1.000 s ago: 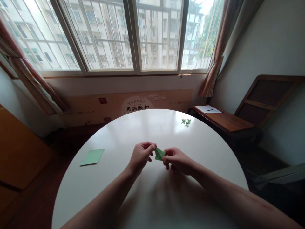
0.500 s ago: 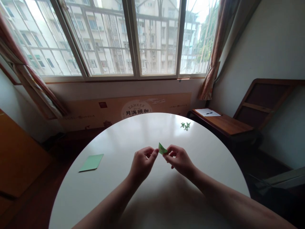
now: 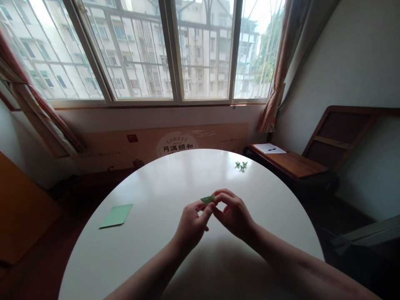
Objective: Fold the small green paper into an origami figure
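Note:
A small piece of folded green paper (image 3: 207, 199) is held up above the white round table (image 3: 156, 175), between my two hands. My left hand (image 3: 194, 221) pinches its lower edge with thumb and fingers. On the paper's right end, the fingertips of my right hand (image 3: 233, 210) are closed, touching the left thumb. Part of the paper is hidden by the fingers. Farther back on the table lie three small folded green paper figures (image 3: 241, 166). Off to the left rests a stack of green square paper (image 3: 116, 216).
Beyond the table's right rim stands a wooden desk or chair (image 3: 296, 163) with white paper (image 3: 268, 148) and a pen on it. A printed cardboard panel (image 3: 143, 143) leans under the barred window. An orange-brown cabinet (image 3: 25, 204) is at the left.
The folded paper has turned from pointing upward to lying more sideways, and my left hand now grips it lower down. Both hands have come closer together. The view has shifted slightly.

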A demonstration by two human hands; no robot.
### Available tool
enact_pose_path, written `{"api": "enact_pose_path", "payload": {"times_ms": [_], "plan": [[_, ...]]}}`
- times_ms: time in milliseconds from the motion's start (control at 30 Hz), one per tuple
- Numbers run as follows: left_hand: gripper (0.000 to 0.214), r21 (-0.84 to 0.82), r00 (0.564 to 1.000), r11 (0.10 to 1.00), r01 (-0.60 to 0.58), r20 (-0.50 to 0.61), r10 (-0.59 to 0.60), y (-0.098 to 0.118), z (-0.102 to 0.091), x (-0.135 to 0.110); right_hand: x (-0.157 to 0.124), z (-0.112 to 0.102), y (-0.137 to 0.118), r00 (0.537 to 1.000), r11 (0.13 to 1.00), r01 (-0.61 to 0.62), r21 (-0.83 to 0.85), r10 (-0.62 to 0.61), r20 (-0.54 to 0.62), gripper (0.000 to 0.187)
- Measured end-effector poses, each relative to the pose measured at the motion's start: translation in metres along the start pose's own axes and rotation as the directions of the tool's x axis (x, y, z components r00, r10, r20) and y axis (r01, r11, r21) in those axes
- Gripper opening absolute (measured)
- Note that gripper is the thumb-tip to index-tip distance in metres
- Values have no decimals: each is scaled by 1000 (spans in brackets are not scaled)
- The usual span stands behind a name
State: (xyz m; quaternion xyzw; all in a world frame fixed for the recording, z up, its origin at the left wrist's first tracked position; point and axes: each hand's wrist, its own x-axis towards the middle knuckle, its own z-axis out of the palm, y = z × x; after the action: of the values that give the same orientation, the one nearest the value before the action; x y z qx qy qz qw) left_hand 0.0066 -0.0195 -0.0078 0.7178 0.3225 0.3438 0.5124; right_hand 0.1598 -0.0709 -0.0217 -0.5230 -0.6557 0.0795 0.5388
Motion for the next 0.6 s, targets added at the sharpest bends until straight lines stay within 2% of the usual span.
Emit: {"api": "enact_pose_path", "payload": {"times_ms": [100,167,300,400,600], "plan": [[42,-88,995,993,82,-52,-87,0,1,3,0,2,2,999,996,-22,82,20,35,6],[40,-152,988,979,138,-53,-148,1,-1,4,1,3,7,992,969,-118,216,104,76,8],[37,-233,977,949,212,22,-213,3,-4,4,3,6,18,937,798,-349,492,303,172,30],[37,-235,971,942,241,71,-230,4,-4,3,4,5,20,908,720,-418,554,357,221,33],[39,-160,951,949,273,195,-240,2,-4,4,5,1,12,897,668,-436,603,372,237,26]]}}
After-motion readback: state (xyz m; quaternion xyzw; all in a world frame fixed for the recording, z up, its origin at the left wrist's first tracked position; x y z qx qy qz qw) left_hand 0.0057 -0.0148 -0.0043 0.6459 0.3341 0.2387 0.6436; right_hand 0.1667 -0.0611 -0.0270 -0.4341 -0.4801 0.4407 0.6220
